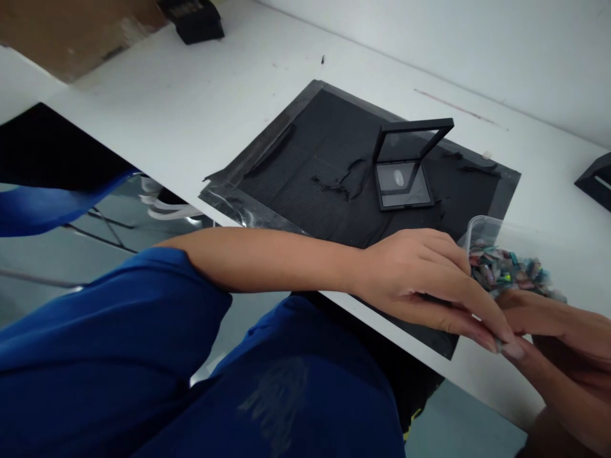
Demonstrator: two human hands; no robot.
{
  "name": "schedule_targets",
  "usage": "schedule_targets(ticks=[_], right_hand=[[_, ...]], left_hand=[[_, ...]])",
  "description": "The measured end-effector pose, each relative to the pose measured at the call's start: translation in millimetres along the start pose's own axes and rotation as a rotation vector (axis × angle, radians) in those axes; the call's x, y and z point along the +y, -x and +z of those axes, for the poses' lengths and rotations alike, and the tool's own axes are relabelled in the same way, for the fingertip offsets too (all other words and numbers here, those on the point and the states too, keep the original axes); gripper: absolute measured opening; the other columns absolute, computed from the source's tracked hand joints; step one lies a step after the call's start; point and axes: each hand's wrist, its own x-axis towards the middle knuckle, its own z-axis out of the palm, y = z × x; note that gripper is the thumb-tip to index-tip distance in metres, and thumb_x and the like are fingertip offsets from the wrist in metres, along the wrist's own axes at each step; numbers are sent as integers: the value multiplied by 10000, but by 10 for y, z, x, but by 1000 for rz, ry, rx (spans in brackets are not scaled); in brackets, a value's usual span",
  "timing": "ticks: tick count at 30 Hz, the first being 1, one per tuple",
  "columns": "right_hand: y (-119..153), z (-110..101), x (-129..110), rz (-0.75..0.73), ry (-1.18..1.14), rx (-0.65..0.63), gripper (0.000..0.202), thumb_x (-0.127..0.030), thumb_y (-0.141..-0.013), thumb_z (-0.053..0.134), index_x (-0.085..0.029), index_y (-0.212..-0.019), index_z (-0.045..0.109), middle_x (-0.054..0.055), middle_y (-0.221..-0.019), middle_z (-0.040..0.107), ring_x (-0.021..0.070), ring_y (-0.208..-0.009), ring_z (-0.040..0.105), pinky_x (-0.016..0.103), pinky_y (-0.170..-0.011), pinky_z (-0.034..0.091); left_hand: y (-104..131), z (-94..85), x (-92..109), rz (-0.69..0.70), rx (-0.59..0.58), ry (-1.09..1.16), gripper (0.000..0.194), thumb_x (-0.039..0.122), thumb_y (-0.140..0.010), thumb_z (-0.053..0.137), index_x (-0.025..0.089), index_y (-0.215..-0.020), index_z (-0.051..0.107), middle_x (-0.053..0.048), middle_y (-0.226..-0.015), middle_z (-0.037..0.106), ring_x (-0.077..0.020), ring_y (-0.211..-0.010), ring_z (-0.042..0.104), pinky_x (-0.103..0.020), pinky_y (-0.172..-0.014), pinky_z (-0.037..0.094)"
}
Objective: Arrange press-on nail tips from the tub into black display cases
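My left hand (420, 273) reaches across the front edge of the table, thumb and forefinger pinched together. Its fingertips meet those of my right hand (558, 337), which comes in from the right edge with thumb and fingers drawn together. A tiny greyish spot shows where the fingertips touch; whether it is a nail or a small piece is unclear. Just behind the hands stands a clear plastic tub (482, 226) of small, shiny multicoloured chips (506, 267). A black compact case (405, 205) with its framed lid raised rests on a black mat (296, 165), beyond my left hand.
Black scraps (337, 186) lie on the mat, whose border is shiny tape. A black box (596, 181) stands at the right edge. Another black object (193, 22) and a brown cardboard box (76, 38) are at the back left. A blue chair (52, 207) is beside the table.
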Motion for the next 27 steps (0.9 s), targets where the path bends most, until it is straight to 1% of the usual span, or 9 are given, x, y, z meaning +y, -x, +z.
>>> schedule_targets(ticks=[4, 6, 8, 10, 14, 17, 20, 22, 27], right_hand=[[12, 9, 34, 12, 70, 33, 117, -235, -897, 675, -306, -990, 673, -11, -819, 694, 180, -723, 686, 266, -587, 555], [6, 26, 44, 16, 118, 22, 136, -281, -891, 704, -304, -1019, 665, -5, -875, 712, 178, -756, 695, 258, -571, 537], [-24, 49, 55, -15, 191, -18, 130, -309, -900, 705, -287, -1018, 655, 1, -883, 711, 159, -740, 683, 249, -562, 515], [-62, 73, 77, -61, 273, -34, 86, -310, -922, 681, -270, -987, 641, -7, -826, 680, 130, -692, 647, 239, -566, 495], [-91, 104, 154, -110, 405, 21, 77, -298, -935, 670, -256, -995, 647, -17, -792, 628, 111, -682, 602, 239, -617, 482], [-75, 107, 196, -105, 441, 26, 107, -328, -944, 665, -253, -1021, 668, -17, -791, 616, 109, -669, 589, 243, -618, 478], [-64, 87, 208, -100, 447, 52, 126, -364, -943, 664, -265, -1019, 682, -18, -784, 621, 115, -650, 589, 251, -595, 474], [-64, 60, 209, -88, 473, 74, 152, -402, -950, 651, -276, -1027, 687, -15, -801, 642, 122, -659, 607, 251, -574, 472], [-49, -18, 248, 7, 543, 134, 177, -425, -957, 634, -281, -1032, 705, -15, -806, 661, 105, -640, 600, 229, -530, 449]], left_hand=[[4, -33, 35, -173, -113, 60, 222, 476, -960, 621, 309, -1001, 762, 48, -996, 803, -60, -882, 718, -188, -899, 525], [-2, -48, 59, -219, -115, 85, 222, 467, -963, 621, 287, -997, 748, 32, -1006, 800, -67, -906, 724, -197, -901, 529], [-10, -60, 80, -194, -68, 99, 184, 413, -969, 627, 256, -1000, 717, 27, -1002, 793, -60, -900, 724, -195, -892, 531], [-18, -65, 86, -135, -3, 112, 131, 340, -974, 629, 220, -1006, 674, 19, -1014, 786, -50, -892, 725, -190, -875, 532], [-14, -49, 53, -43, 70, 143, 108, 269, -966, 638, 201, -1043, 604, 6, -1037, 781, -51, -912, 734, -179, -849, 535], [6, -39, 22, -85, 28, 167, 106, 325, -981, 613, 226, -1019, 603, 20, -1034, 782, -51, -898, 736, -177, -859, 541], [29, -49, 13, -154, -23, 186, 137, 373, -987, 594, 238, -1011, 602, 28, -904, 776, -65, -851, 736, -193, -879, 549], [40, -58, 19, -155, -18, 213, 141, 372, -999, 568, 236, -1028, 596, 29, -850, 764, -68, -853, 736, -195, -895, 548], [59, -47, 33, -211, -30, 241, 232, 417, -1030, 476, 239, -1095, 611, 16, -866, 770, -76, -869, 737, -210, -915, 552]])
